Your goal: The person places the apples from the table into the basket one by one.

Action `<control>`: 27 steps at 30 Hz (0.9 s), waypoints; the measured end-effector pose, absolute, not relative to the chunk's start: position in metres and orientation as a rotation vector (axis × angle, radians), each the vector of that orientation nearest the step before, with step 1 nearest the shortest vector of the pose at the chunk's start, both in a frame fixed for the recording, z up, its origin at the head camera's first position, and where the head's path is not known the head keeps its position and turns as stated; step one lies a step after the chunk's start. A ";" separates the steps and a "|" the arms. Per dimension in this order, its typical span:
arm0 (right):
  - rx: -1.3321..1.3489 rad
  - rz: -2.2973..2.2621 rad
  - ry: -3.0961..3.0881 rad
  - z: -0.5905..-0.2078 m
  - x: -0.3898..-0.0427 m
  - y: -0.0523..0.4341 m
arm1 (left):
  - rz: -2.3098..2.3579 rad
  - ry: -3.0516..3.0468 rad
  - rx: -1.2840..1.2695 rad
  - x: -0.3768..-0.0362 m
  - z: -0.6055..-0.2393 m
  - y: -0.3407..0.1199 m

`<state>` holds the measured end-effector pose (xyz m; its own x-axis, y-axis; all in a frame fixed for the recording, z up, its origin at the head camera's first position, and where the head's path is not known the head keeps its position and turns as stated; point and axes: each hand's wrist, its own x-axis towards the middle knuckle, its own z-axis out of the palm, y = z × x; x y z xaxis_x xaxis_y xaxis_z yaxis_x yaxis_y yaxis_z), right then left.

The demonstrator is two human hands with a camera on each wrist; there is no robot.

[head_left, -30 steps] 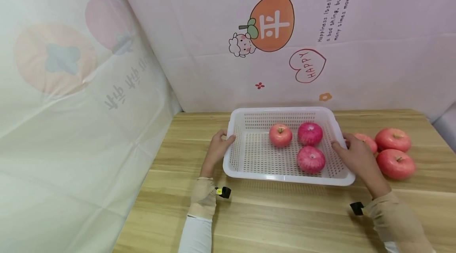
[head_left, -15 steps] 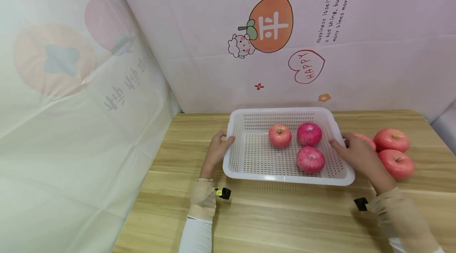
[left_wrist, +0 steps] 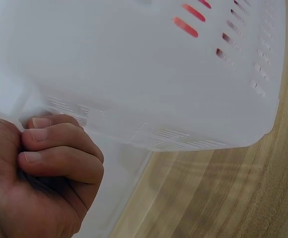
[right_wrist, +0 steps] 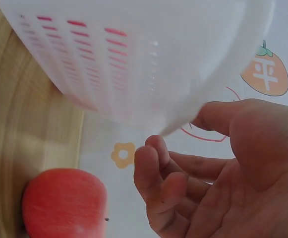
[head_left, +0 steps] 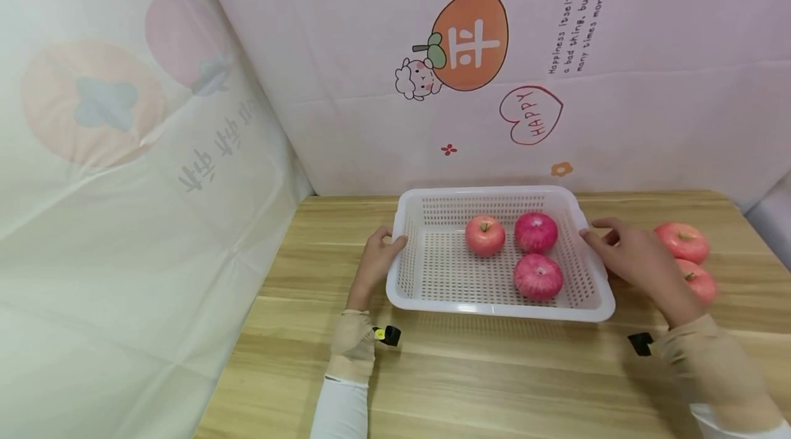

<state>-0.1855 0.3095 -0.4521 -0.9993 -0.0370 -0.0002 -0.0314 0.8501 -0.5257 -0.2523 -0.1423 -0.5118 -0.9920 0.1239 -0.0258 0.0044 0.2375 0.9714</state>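
pale printed backdrop (head_left: 371, 143) fills the upper frame, with an orange fruit print and a red heart lettered "happy"; whitish sheet (head_left: 105, 233) along the left. wood-grain table (head_left: 482, 384) across the lower frame.

white perforated basket (head_left: 500, 311): centre, slightly right, long side across the frame. contents: one red apple (head_left: 485, 235) near the middle; two deep-pink fruits (head_left: 538, 277) toward the basket's right end, one above the other in the frame.

left hand (head_left: 375, 262): at the basket's left end, thumb over the rim, fingers curled below it; rim pinched. left wrist view agrees on the curl.

right hand (head_left: 639, 257): at the basket's right rim. thumb tip at the rim, fingers bent and spaced from the thumb on the outer side. cannot tell whether they press on the rim.

two loose apples (head_left: 684, 242) at right of frame, touching or nearly so, partly covered by the right hand. both forearms in tan and white sleeves.
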 end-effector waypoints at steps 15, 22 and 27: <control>-0.120 -0.761 3.092 -0.443 -0.191 0.326 | 1.888 2.367 0.121 -0.252 -0.511 -0.143; -0.179 -0.709 3.082 -0.444 -0.194 0.338 | 1.876 2.366 0.113 -0.253 -0.511 -0.142; -0.189 -0.662 3.068 -0.445 -0.196 0.345 | 1.872 2.366 0.123 -0.253 -0.513 -0.143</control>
<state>-0.1959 0.3445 -0.4447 -0.9928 -0.1166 0.0276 -0.1176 0.9042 -0.4106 -0.2533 -0.1432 -0.5125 -0.9892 0.1394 -0.0450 -0.0118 0.2304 0.9730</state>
